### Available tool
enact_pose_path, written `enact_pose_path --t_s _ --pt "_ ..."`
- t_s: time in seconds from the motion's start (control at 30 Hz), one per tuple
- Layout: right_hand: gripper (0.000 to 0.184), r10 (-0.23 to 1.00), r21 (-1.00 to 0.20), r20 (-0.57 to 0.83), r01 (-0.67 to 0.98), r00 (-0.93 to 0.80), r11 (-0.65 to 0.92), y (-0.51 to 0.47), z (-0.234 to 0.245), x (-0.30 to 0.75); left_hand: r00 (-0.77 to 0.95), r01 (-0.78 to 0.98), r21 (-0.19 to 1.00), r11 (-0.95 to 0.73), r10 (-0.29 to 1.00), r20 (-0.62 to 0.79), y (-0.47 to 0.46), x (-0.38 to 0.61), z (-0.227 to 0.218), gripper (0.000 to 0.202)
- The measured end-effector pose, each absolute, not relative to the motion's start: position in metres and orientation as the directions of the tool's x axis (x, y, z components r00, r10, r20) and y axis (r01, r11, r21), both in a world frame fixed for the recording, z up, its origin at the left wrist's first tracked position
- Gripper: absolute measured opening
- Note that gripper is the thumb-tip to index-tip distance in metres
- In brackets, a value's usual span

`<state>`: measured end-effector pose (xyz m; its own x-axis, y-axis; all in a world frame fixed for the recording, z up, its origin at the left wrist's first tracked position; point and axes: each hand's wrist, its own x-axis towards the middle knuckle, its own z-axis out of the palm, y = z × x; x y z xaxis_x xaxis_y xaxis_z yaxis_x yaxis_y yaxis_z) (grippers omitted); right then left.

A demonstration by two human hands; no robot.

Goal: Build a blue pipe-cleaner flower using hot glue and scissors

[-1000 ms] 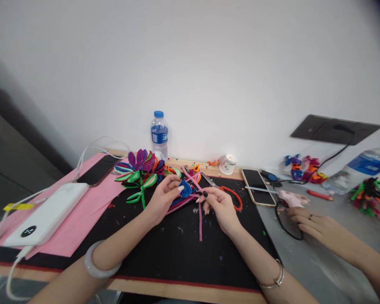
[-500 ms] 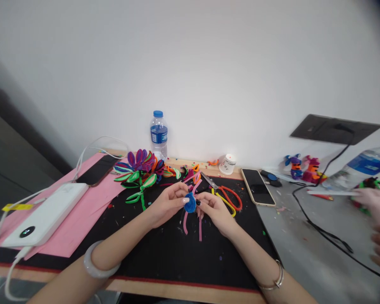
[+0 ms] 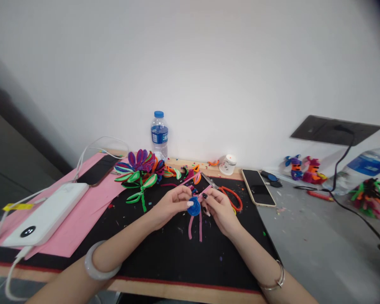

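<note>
My left hand (image 3: 172,202) pinches a blue coiled pipe-cleaner disc (image 3: 194,207) just above the black mat (image 3: 164,253). My right hand (image 3: 220,207) is closed on the pink pipe cleaners (image 3: 200,223) that run through the disc; their ends hang down to the mat and stick up past my fingers. The two hands meet at the disc, fingertips almost touching. Behind them lies a heap of finished pipe-cleaner flowers (image 3: 142,169) in purple, green and orange.
Orange-handled scissors (image 3: 229,195) lie just right of my hands, a phone (image 3: 258,187) beyond them. A water bottle (image 3: 159,134) and a small white jar (image 3: 227,164) stand by the wall. A power bank (image 3: 47,215) with cables rests on pink paper (image 3: 82,211) at left. A black cable (image 3: 361,215) crosses the grey table.
The disc and both hands have shifted slightly right and the pink stems have been turned. The other person's hand at the right edge has left the view, taking the glue gun's place clear.
</note>
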<state>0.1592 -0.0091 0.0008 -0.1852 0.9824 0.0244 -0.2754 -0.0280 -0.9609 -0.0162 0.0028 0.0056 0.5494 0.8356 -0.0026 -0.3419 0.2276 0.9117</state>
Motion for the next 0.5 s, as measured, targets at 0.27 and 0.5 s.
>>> enact_pose_path --t_s 0.27,0.5 --pt "0.012 0.999 -0.970 0.042 -0.238 0.004 0.041 -0.0024 0.0008 0.1677 0.408 -0.315 0.947 0.068 0.910 0.070 0.0081 -0.0135 -0.0024 0.025" --pt "0.011 0.999 -0.986 0.041 -0.166 -0.029 0.036 -0.0039 0.0003 0.1668 0.400 -0.301 0.951 0.072 0.914 0.057 0.0064 -0.0110 -0.0001 0.028"
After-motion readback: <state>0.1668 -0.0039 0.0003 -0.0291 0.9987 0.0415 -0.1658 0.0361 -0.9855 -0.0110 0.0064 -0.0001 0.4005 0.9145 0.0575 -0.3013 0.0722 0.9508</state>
